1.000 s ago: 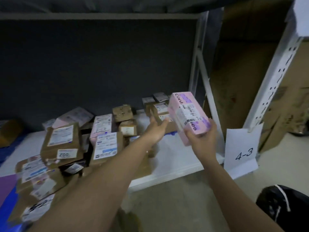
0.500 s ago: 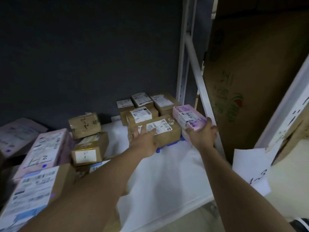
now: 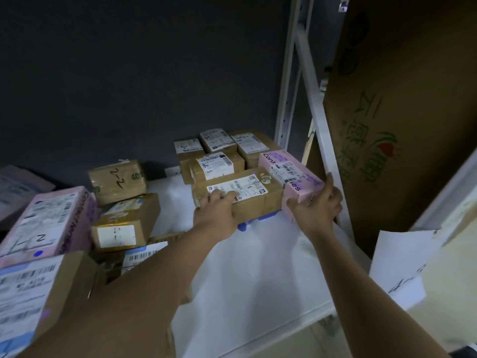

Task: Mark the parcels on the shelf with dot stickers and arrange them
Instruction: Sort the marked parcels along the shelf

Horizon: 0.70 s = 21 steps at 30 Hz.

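A pink box (image 3: 289,171) with a white label lies at the right end of the white shelf (image 3: 258,267), beside a brown parcel (image 3: 240,195). My right hand (image 3: 318,208) holds the pink box by its near end, thumb up along its right side. My left hand (image 3: 219,210) rests on the near left corner of the brown parcel, fingers lying over its label. Behind them sit several smaller brown parcels (image 3: 219,164) with labels. Something blue (image 3: 258,220) shows under the brown parcel.
A heap of brown and pink parcels (image 3: 51,228) fills the left of the shelf. A white diagonal brace (image 3: 320,120) and upright stand at the right end, with a large cardboard sheet (image 3: 400,112) behind. A white paper sign (image 3: 397,262) hangs at the lower right.
My right hand has carried the pink box from mid-air down onto the shelf beside the brown parcel. My left hand has reached forward onto that parcel. The view has moved closer.
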Tool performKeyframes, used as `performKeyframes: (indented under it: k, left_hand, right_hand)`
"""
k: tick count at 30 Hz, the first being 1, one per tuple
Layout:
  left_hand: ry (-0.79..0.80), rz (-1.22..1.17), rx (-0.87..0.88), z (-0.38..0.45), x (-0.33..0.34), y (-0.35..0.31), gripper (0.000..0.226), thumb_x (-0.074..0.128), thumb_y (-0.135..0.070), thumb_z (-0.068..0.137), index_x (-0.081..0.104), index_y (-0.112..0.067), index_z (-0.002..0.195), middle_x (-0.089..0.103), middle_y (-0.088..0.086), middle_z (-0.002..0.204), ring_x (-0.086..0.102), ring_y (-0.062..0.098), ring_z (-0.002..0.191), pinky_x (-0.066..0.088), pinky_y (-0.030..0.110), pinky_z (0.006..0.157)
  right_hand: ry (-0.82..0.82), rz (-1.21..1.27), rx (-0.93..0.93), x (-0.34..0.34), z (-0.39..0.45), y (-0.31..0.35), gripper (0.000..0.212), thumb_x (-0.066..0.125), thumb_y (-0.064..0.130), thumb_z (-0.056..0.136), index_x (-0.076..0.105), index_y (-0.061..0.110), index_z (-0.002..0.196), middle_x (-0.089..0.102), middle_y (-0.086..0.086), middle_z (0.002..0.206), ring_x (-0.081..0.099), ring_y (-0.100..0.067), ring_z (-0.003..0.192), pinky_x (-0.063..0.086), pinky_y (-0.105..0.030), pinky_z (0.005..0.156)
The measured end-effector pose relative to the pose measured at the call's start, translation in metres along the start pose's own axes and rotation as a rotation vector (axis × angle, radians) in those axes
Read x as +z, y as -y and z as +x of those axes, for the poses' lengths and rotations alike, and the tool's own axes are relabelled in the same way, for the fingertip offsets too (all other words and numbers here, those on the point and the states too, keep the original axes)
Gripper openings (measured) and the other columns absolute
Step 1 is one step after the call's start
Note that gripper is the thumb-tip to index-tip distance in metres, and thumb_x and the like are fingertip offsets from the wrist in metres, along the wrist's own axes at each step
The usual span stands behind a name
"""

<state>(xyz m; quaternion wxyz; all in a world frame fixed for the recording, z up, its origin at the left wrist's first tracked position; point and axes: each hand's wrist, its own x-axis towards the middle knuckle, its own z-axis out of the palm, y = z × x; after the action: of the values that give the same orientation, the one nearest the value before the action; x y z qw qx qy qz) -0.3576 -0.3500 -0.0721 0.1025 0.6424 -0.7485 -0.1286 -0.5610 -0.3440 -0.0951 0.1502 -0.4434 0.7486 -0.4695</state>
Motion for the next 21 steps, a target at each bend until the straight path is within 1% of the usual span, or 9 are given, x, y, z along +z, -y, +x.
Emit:
performKeyframes:
  k: [2, 5, 8, 9, 11, 13, 15, 18, 21]
  left_hand:
    - [0.013, 0.023, 0.005, -0.001, 0.0, -0.001, 0.057, 0.047, -0.03, 0.093, 0.025, -0.032, 0.146, 0.021, 0.0, 0.154, 0.015, 0.028, 0.141, 0.028, 0.044, 0.11]
    - [0.062, 0.05, 0.005, -0.007, -0.004, -0.001, 0.059, 0.044, -0.032, 0.095, 0.019, -0.03, 0.148, 0.009, 0.001, 0.159, 0.003, 0.028, 0.146, 0.015, 0.044, 0.117]
    - [0.048, 0.042, 0.006, -0.021, -0.016, 0.002, 0.06, 0.045, -0.031, 0.094, 0.02, -0.028, 0.148, 0.005, 0.002, 0.16, 0.001, 0.027, 0.146, 0.013, 0.042, 0.117]
    - [0.036, 0.035, -0.001, -0.029, -0.02, 0.004, 0.06, 0.045, -0.03, 0.094, 0.021, -0.028, 0.148, 0.007, 0.003, 0.159, 0.002, 0.027, 0.146, 0.013, 0.042, 0.117]
    - [-0.003, 0.007, -0.015, -0.048, -0.03, 0.01, 0.057, 0.044, -0.026, 0.094, 0.025, -0.026, 0.148, 0.016, 0.003, 0.158, 0.007, 0.027, 0.145, 0.013, 0.042, 0.118]
    - [-0.07, -0.029, -0.006, -0.071, -0.041, 0.016, 0.052, 0.045, -0.023, 0.093, 0.035, -0.027, 0.143, 0.03, 0.002, 0.152, 0.02, 0.027, 0.141, 0.019, 0.04, 0.116]
    - [-0.113, -0.045, -0.012, -0.096, -0.055, 0.025, 0.046, 0.046, -0.021, 0.092, 0.044, -0.025, 0.138, 0.041, 0.001, 0.145, 0.034, 0.025, 0.134, 0.028, 0.037, 0.111]
    - [-0.119, -0.031, -0.042, -0.13, -0.073, 0.05, 0.042, 0.049, -0.021, 0.092, 0.049, -0.02, 0.134, 0.049, 0.004, 0.14, 0.044, 0.026, 0.127, 0.038, 0.037, 0.105]
    - [-0.107, -0.069, -0.069, -0.163, -0.09, 0.083, 0.038, 0.052, -0.016, 0.09, 0.055, -0.02, 0.128, 0.054, 0.006, 0.134, 0.048, 0.028, 0.123, 0.043, 0.037, 0.099]
  right_hand:
    - [0.033, -0.011, -0.023, 0.001, -0.005, 0.001, 0.103, 0.078, 0.03, 0.076, 0.008, 0.02, 0.151, 0.013, -0.014, 0.152, 0.014, -0.038, 0.139, 0.024, -0.052, 0.112]
    - [0.042, -0.013, -0.02, 0.004, -0.013, 0.005, 0.104, 0.077, 0.036, 0.075, 0.007, 0.019, 0.151, 0.01, -0.016, 0.153, 0.012, -0.039, 0.14, 0.021, -0.054, 0.114]
    - [0.003, -0.085, -0.129, 0.003, -0.035, 0.014, 0.101, 0.076, 0.044, 0.075, 0.013, 0.016, 0.149, 0.011, -0.019, 0.153, 0.012, -0.039, 0.141, 0.022, -0.054, 0.113]
    - [0.002, -0.093, -0.186, 0.002, -0.044, 0.02, 0.098, 0.076, 0.042, 0.076, 0.015, 0.016, 0.148, 0.012, -0.02, 0.153, 0.013, -0.039, 0.14, 0.024, -0.054, 0.112]
    - [0.02, -0.079, -0.277, 0.003, -0.064, 0.034, 0.093, 0.077, 0.029, 0.076, 0.019, 0.016, 0.147, 0.013, -0.02, 0.153, 0.014, -0.04, 0.14, 0.029, -0.054, 0.11]
    - [0.115, -0.041, -0.304, 0.002, -0.089, 0.054, 0.091, 0.074, 0.014, 0.075, 0.02, 0.016, 0.148, 0.011, -0.018, 0.154, 0.007, -0.036, 0.142, 0.027, -0.052, 0.111]
    - [0.196, -0.03, -0.357, 0.002, -0.117, 0.074, 0.09, 0.07, 0.008, 0.073, 0.02, 0.015, 0.148, 0.009, -0.018, 0.154, 0.002, -0.032, 0.143, 0.021, -0.048, 0.113]
    - [0.304, 0.001, -0.454, 0.002, -0.163, 0.103, 0.084, 0.069, 0.012, 0.077, 0.023, 0.012, 0.147, 0.006, -0.017, 0.154, 0.001, -0.03, 0.142, 0.019, -0.04, 0.112]
    - [0.444, 0.01, -0.484, 0.002, -0.206, 0.13, 0.073, 0.064, 0.018, 0.083, 0.026, 0.02, 0.146, 0.002, -0.009, 0.154, -0.001, -0.019, 0.14, 0.021, -0.032, 0.109]
